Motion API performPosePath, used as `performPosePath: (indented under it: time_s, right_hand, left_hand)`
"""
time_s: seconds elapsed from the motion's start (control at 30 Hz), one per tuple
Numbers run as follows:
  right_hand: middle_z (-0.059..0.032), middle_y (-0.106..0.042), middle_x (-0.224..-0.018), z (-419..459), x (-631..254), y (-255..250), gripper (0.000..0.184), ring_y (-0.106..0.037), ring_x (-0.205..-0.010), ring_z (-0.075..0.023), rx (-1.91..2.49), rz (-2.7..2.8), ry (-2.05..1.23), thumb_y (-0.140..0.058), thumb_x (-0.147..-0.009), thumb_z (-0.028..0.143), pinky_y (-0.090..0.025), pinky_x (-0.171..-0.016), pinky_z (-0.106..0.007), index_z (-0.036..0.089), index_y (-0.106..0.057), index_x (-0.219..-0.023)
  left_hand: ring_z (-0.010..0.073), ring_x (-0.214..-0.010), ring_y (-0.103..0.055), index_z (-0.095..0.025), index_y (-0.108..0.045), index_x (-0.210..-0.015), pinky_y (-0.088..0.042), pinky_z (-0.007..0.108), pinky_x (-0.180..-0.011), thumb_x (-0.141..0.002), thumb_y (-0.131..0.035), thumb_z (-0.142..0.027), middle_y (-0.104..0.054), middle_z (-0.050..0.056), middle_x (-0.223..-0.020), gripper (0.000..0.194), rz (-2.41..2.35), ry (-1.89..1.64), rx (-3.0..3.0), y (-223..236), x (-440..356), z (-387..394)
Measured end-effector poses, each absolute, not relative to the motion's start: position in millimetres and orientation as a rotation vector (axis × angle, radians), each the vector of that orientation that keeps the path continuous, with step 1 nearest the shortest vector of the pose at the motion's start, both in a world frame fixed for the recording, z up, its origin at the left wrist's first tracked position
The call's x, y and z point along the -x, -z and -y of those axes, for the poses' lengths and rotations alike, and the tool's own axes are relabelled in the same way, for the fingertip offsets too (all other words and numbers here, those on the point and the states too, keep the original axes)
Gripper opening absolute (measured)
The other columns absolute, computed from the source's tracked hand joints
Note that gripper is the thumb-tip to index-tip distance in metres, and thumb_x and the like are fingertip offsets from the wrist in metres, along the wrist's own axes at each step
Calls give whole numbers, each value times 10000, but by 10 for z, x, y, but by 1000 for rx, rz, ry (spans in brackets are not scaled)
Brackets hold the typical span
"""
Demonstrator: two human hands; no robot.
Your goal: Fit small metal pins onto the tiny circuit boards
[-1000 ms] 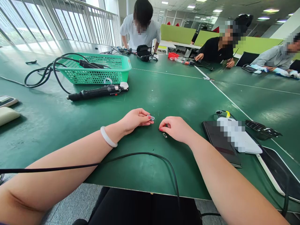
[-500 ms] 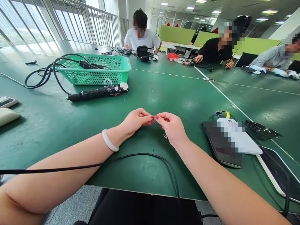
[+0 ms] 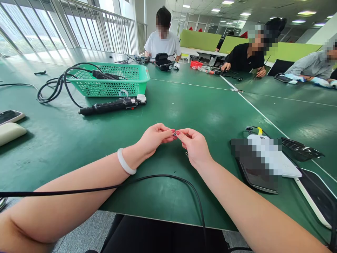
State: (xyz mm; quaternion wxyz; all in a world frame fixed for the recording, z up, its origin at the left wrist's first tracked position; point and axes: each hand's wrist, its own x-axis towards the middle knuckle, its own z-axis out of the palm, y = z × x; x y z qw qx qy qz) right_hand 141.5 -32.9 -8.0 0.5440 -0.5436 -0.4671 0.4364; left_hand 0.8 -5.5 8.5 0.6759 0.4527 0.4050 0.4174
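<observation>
Over the green tabletop (image 3: pixel 147 203), my left hand (image 3: pixel 158 138) and my right hand (image 3: pixel 195 146) meet fingertip to fingertip. Between the pinched thumbs and fingers sits a tiny metallic piece (image 3: pixel 174 134), too small to name. Both hands are closed on it. Partly covered by my right hand, a small metal rectangular frame (image 3: pixel 186 154) lies on the table. A white band (image 3: pixel 125 161) circles my left wrist. In front of my forearms a black cable (image 3: pixel 163 175) runs across and bends down over the table edge.
A black electric screwdriver (image 3: pixel 113 105) lies before a green basket (image 3: pixel 110 88) with coiled cable. Phones, one a dark phone (image 3: pixel 256 179), and black sunglasses (image 3: pixel 301 149) lie at right. A pale rounded object (image 3: pixel 12 133) is at left. Three people sit across the table.
The whole view has shifted slightly, moving things a little to the right. My hands keep their pinch, and the small metal frame is now more hidden by my right hand.
</observation>
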Motion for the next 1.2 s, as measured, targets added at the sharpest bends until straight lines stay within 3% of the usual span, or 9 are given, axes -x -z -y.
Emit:
performPosePath:
  time_s: [0.27, 0.53, 0.77, 0.97, 1.2]
  right_hand:
    - [-2, -593, -757, 354, -1446, 51, 128, -421, -560, -97, 1272, 1418, -624, -667, -731, 340, -393, -561, -279, 213, -679, -721]
    - [23, -570, -627, 365, -1500, 20, 230, -497, -583, -125, 1231, 1397, -868, -709, -689, 420, -434, -609, -303, 216, -640, -769]
    - [47, -548, -661, 344, -1780, -118, 275, -475, -541, -95, 1357, 1696, -982, -712, -659, 375, -394, -522, -259, 227, -629, -876]
    - [-2, -655, -675, 408, -2044, -131, 51, -529, -515, -123, 1785, 2117, -841, -657, -687, 272, -373, -453, -254, 223, -650, -699]
    - [-6, -634, -667, 424, -1886, -93, 128, -550, -554, -132, 1814, 2205, -626, -550, -751, 206, -390, -489, -255, 219, -605, -636]
  left_hand:
    - [71, -673, -621, -122, -515, -732, -492, 246, -739, -750, -695, -200, -647, 10, -719, 197, -850, -917, -988, -84, 17, 29]
    - [99, -664, -632, -138, -527, -805, -478, 273, -721, -648, -784, -235, -668, 11, -705, 317, -691, -833, -1062, -85, 55, 24]
    - [104, -679, -638, -142, -544, -877, -471, 264, -719, -709, -733, -205, -654, 2, -702, 260, -741, -821, -1145, -93, 53, 19]
    - [101, -645, -626, -133, -540, -886, -484, 264, -686, -734, -709, -176, -636, 8, -685, 232, -887, -819, -1142, -62, 51, -14]
    - [79, -664, -625, -134, -569, -970, -496, 241, -703, -810, -584, -71, -608, -4, -714, 173, -913, -808, -1175, -30, 51, -28]
